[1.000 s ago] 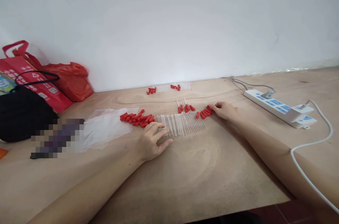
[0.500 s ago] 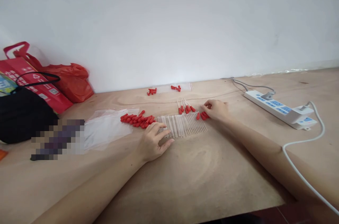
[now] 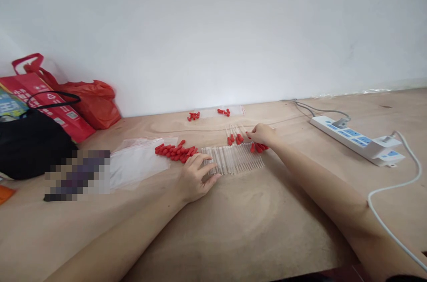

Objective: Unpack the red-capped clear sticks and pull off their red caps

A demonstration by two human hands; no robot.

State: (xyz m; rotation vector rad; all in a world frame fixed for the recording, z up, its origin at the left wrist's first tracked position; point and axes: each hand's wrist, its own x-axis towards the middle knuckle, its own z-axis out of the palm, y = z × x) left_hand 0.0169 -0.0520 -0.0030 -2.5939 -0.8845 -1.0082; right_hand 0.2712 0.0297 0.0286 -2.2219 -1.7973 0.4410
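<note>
A row of several clear thin tubes (image 3: 236, 159) lies side by side on the wooden table (image 3: 253, 219). My left hand (image 3: 196, 177) rests at the row's left end, fingers spread and touching the tubes, holding nothing. A heap of small red caps (image 3: 176, 151) lies just beyond it. My right hand (image 3: 262, 134) is curled at the row's far right corner, fingertips pinched among a few red caps (image 3: 259, 147). Whether it holds one I cannot make out. Several capped tubes (image 3: 235, 135) lie beside it.
Clear zip bags (image 3: 138, 159) lie left of the caps. A black bag (image 3: 31, 144) and red bags (image 3: 88, 102) stand at far left. More red caps (image 3: 193, 115) on a small clear bag (image 3: 235, 110) lie by the wall. A white power strip (image 3: 356, 139) with cables sits at right.
My right hand slid left along the far edge of the tube row, from the caps at the right end toward the capped tubes. My left hand stayed in place.
</note>
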